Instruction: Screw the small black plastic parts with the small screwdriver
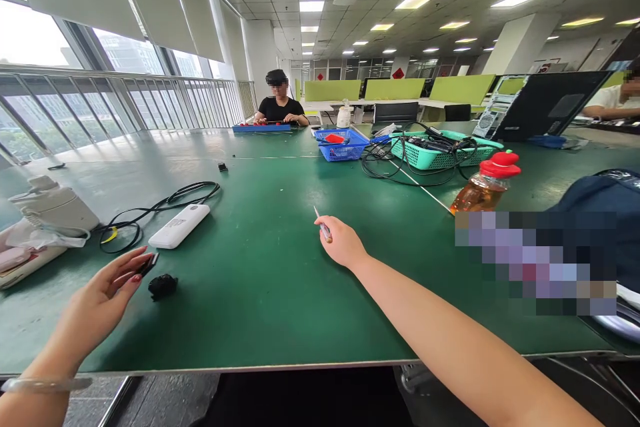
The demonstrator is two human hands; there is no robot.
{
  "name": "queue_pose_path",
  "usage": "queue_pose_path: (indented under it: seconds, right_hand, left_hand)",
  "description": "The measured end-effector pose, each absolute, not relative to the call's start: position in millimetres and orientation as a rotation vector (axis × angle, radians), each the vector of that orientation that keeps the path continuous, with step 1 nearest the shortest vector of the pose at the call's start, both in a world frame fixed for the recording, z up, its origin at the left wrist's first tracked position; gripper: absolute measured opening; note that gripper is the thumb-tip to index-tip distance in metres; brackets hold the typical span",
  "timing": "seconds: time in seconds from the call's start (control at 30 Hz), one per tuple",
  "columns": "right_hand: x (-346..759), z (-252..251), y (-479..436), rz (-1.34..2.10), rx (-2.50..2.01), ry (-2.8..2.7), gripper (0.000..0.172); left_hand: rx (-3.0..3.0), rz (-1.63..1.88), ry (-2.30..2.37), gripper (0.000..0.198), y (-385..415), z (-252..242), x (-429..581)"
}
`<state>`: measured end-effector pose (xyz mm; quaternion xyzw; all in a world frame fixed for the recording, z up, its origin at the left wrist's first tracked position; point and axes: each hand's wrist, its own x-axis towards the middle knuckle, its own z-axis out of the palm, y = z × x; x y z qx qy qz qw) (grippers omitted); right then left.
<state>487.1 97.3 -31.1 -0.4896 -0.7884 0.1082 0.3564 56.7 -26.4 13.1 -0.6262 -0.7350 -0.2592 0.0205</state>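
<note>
My left hand [103, 297] is over the table's left side, its thumb and fingers closed on a small flat black piece [149, 265] with a pale edge. Just right of those fingertips lies a crumpled-looking black lump [163, 287]. Near the middle of the table, my right hand [343, 241] grips a small screwdriver [324, 229]. Its thin shaft points away from me, up and slightly left. Behind my left hand rests a white power bank [179, 227], beside a looped black cable [165, 203].
The green table [270, 307] carries a white device [53, 203] at left. Farther back are a blue basket [343, 150], a teal basket [425, 159] of cables and a tilted red-capped bottle [483, 187]. A dark monitor [550, 103] stands right. A person [281, 107] sits opposite.
</note>
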Motion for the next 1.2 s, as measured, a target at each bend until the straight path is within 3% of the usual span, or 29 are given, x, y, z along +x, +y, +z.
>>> queue_pose_path:
  seconds: [0.07,0.27,1.2]
  right_hand:
    - [486.9,-31.2,97.4,0.274,-1.265,-2.038,0.027]
    - [486.5,-32.0,98.2,0.261,-1.261,-2.041,0.027]
    - [486.4,-28.5,99.2,0.354,-1.228,-2.041,0.027]
  left_hand:
    - [-2.126,-0.864,-2.227,0.053,-28.2,13.4,62.6]
    - [-2.198,-0.514,-2.201,0.049,-28.9,12.3,68.8]
    - [-2.206,-0.303,-2.23,0.058,-20.2,10.1,40.8]
